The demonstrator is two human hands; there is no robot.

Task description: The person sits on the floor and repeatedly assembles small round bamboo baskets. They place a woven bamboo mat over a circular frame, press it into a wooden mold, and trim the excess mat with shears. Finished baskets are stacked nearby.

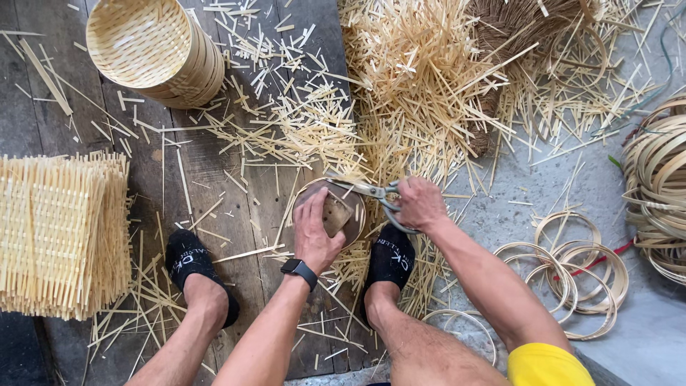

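A basket-weaving workshop: bamboo offcuts (421,78) litter the plank floor (214,179), with stacked woven baskets (153,50), mats (61,232) and hoops (572,268).

stacked round baskets (153,50), woven mat pile (61,232), bamboo rings (572,275), scattered offcuts (421,78)

My left hand (314,232) presses a round disc (341,214) on the floor (214,179) between my feet; scissors (371,191) in my right hand (420,204) cut at its far edge. Woven mats (61,232) stack left, baskets (157,50) behind them, hoops (579,271) right.

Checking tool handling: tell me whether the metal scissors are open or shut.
Open. The metal scissors in the right hand show blades spread apart above the round woven bamboo mat under the left hand.
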